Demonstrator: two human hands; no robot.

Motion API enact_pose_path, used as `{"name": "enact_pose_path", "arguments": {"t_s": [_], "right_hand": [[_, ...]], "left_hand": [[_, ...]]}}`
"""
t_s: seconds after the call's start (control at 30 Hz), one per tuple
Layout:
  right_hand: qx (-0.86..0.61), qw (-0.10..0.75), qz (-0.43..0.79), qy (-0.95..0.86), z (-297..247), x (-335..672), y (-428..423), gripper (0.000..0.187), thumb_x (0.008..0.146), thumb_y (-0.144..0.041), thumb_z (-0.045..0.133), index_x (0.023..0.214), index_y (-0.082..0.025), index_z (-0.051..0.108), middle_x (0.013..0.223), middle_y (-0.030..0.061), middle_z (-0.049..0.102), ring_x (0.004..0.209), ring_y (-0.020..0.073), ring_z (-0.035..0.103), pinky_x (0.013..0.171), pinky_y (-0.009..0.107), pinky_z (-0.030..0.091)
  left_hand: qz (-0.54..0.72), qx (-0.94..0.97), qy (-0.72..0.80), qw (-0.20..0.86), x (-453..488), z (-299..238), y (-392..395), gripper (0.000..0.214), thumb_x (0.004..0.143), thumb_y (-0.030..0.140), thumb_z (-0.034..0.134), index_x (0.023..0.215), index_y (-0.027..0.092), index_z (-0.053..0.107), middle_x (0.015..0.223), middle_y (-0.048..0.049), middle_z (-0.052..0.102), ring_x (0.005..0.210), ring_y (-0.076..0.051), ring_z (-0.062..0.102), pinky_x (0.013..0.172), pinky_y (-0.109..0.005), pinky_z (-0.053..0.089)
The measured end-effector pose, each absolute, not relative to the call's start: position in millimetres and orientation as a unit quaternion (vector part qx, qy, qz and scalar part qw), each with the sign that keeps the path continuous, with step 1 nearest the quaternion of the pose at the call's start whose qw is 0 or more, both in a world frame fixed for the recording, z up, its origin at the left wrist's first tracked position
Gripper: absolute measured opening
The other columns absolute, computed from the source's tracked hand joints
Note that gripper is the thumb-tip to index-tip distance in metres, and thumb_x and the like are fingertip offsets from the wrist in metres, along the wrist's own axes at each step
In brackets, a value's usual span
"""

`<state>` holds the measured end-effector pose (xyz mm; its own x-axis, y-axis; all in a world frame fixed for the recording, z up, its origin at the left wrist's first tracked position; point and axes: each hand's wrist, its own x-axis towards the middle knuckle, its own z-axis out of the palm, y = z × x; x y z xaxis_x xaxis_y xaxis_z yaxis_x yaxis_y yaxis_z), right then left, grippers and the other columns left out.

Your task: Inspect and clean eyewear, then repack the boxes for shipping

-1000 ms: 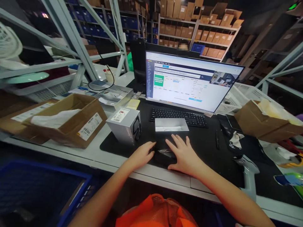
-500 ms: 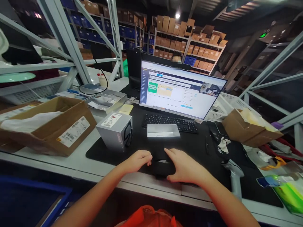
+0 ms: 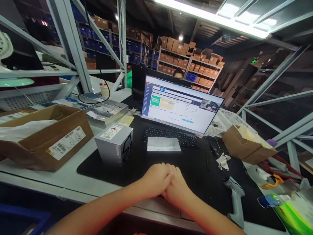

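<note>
My left hand [image 3: 153, 179] and my right hand [image 3: 176, 190] are pressed together at the front edge of the black desk mat [image 3: 195, 164]. The fingers of both are curled closed against each other. Whatever lies under or between them is hidden. A grey product box [image 3: 113, 143] stands upright just left of my hands. A shallow silver tray [image 3: 163, 144] lies beyond them, in front of the black keyboard [image 3: 171, 134]. The lit monitor [image 3: 179, 105] stands behind the keyboard.
An open cardboard box [image 3: 49, 137] with a label sits at left, metal trays [image 3: 105, 112] behind it. Another open cardboard box [image 3: 244, 148] and a handheld scanner [image 3: 234, 197] are at right. A person [image 3: 178, 74] stands behind the monitor. Steel shelf frames surround the desk.
My hands have closed inward from either side of a dark flat item and now meet, covering it. The camera has tilted upward.
</note>
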<state>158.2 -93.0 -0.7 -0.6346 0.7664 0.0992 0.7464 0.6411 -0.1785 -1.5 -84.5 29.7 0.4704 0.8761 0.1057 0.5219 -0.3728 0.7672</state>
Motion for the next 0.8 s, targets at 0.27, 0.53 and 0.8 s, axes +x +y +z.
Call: {"name": "enact_pose_path", "arguments": {"t_s": [0.27,0.53,0.8], "right_hand": [[-0.445,0.206,0.081,-0.868,-11.1,142.7,-85.3,0.022,0.097,-0.032,0.054,0.103,-0.015,0.065,0.132,0.0161,0.059,0.119,0.0292,0.056,0.097,0.044,0.046],[-0.463,0.141,0.187,-0.855,18.3,129.8,-58.6,0.027,0.094,-0.023,0.050,0.094,-0.015,0.076,0.130,0.0114,0.066,0.117,0.0265,0.062,0.102,0.043,0.046],[-0.412,0.193,0.191,-0.870,19.7,138.6,-60.4,0.021,0.089,-0.019,0.054,0.084,-0.019,0.074,0.130,0.0084,0.067,0.125,0.0255,0.056,0.118,0.057,0.027]], "left_hand": [[0.266,0.800,0.441,0.310,-50.3,10.9,-81.0,0.044,0.101,0.046,0.039,0.074,0.018,0.059,0.078,-0.0019,0.061,0.073,-0.017,0.056,0.068,-0.029,0.042],[0.249,0.808,0.459,0.274,-78.6,-13.4,-76.5,0.030,0.091,0.029,0.063,0.121,0.026,0.064,0.123,-0.0057,0.065,0.113,-0.024,0.059,0.099,-0.039,0.045],[0.195,0.873,0.420,0.155,-52.2,-4.1,-72.7,0.007,0.093,0.022,0.058,0.088,0.020,0.063,0.095,-0.0041,0.067,0.091,-0.024,0.061,0.082,-0.040,0.045]]}}
